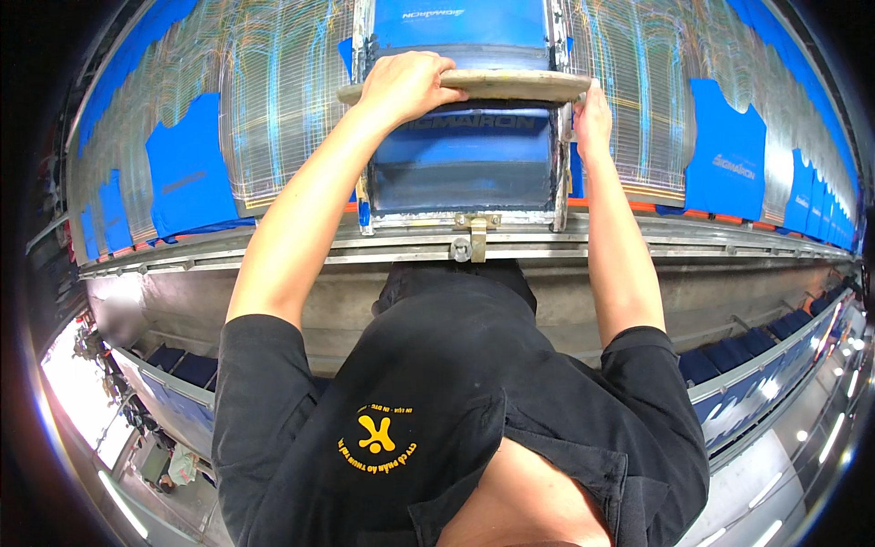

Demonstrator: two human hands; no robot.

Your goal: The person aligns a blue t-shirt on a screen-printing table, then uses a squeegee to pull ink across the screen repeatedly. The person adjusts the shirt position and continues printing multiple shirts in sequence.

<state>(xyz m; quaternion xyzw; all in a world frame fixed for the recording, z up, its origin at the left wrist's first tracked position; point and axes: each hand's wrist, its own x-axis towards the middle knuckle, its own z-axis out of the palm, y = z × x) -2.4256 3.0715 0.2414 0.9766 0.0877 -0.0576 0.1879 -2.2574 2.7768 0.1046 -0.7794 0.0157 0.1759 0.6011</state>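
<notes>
A long squeegee (519,84) with a pale, worn handle lies crosswise over a screen-printing frame (410,220). My left hand (407,84) is closed over the squeegee's left part, with the thumb along its near side. At its right end, my right hand (593,118) grips the squeegee, its fingers partly hidden behind the end. Below the squeegee, the mesh (465,182) looks dark and see-through, with blue fabric showing under it. Dark ink marks the frame's inner edges. The blade's lower edge is in shadow, so its contact with the mesh cannot be made out.
A metal rail (383,243) with a clamp (478,239) runs along the table's near edge. Blue cut fabric pieces (187,164) lie at left, and another blue piece (726,155) at right. Racks with dark fabric stand behind me on both sides.
</notes>
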